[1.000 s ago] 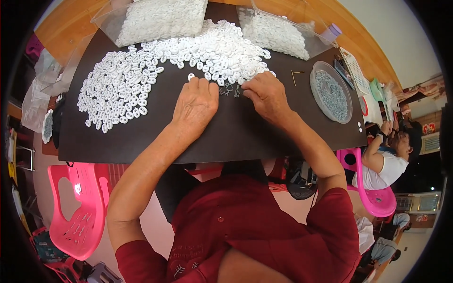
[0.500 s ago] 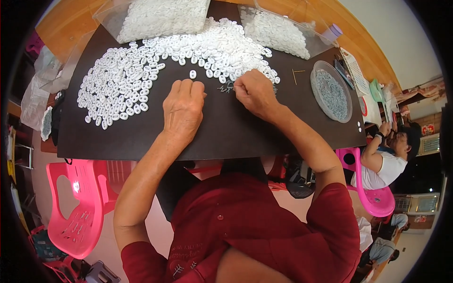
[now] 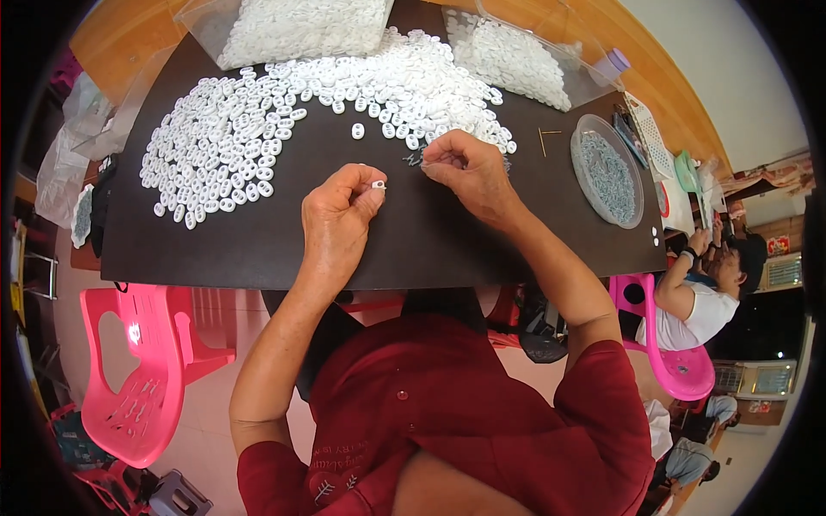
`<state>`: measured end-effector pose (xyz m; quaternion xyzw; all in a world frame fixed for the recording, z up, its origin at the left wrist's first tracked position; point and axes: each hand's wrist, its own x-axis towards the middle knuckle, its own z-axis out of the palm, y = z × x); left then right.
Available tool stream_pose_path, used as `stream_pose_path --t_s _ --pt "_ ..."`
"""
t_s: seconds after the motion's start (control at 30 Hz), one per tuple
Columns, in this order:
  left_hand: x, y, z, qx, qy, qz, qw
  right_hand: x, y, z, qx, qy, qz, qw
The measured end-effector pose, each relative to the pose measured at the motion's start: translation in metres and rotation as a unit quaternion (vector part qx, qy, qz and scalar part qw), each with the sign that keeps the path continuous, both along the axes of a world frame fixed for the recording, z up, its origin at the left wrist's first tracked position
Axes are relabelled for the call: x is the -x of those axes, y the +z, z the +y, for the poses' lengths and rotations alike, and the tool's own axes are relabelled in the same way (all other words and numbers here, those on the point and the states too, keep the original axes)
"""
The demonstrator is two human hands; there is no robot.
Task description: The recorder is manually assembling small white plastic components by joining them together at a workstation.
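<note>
My left hand point(image 3: 337, 219) is closed in a pinch, low over the dark table. Thumb and forefinger grip a small white oval plastic piece point(image 3: 379, 184) whose edge sticks out past the fingertips. Further right, my right hand point(image 3: 471, 175) has its fingers curled and tips together beside a few thin grey screw-like pieces point(image 3: 413, 159); what is between the tips is too small to make out. One loose white oval piece point(image 3: 358, 131) lies on the table beyond my left hand. A wide heap of such pieces point(image 3: 215, 142), each with two dark spots, spreads along the left and far side.
Two clear plastic bins point(image 3: 301, 34) of white pieces stand at the back. A round clear tub point(image 3: 638, 202) of grey pieces sits at the right, near thin gold-coloured rods point(image 3: 542, 142). Pink chairs point(image 3: 138, 387) flank the table; a person in white point(image 3: 701, 301) sits at the right.
My left hand has turned and drawn slightly nearer to me, so the white piece in its fingertips now shows. My right hand's fingers have loosened from a tight bunch beside the grey pieces.
</note>
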<state>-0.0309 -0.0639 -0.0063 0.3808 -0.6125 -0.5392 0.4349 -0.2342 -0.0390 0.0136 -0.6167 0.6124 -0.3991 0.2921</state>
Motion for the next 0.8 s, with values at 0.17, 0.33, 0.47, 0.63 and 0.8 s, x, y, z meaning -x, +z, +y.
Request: stream_pose_path --t_s 0.17,0.33,0.47,0.63,0.8 --pt "-0.001 0.002 0.005 -0.055 0.001 0.055 0.997 -0.011 0.002 -0.002 -0.008 0.01 -0.053 0.999" --pt "-0.004 0.005 0.009 -0.104 0.001 0.093 0.99 -0.032 0.014 0.008 -0.025 0.054 -0.091 0.994" --pt "-0.009 0.01 0.017 -0.146 -0.003 0.128 0.981 -0.043 0.019 0.014 -0.032 0.067 -0.135 0.988" --pt "-0.013 0.011 0.026 -0.152 -0.005 0.133 0.979 -0.054 0.026 0.02 -0.03 0.085 -0.073 0.993" --pt "-0.017 0.008 0.029 -0.135 -0.007 0.129 0.982 -0.058 0.023 0.018 -0.003 0.087 -0.068 0.994"
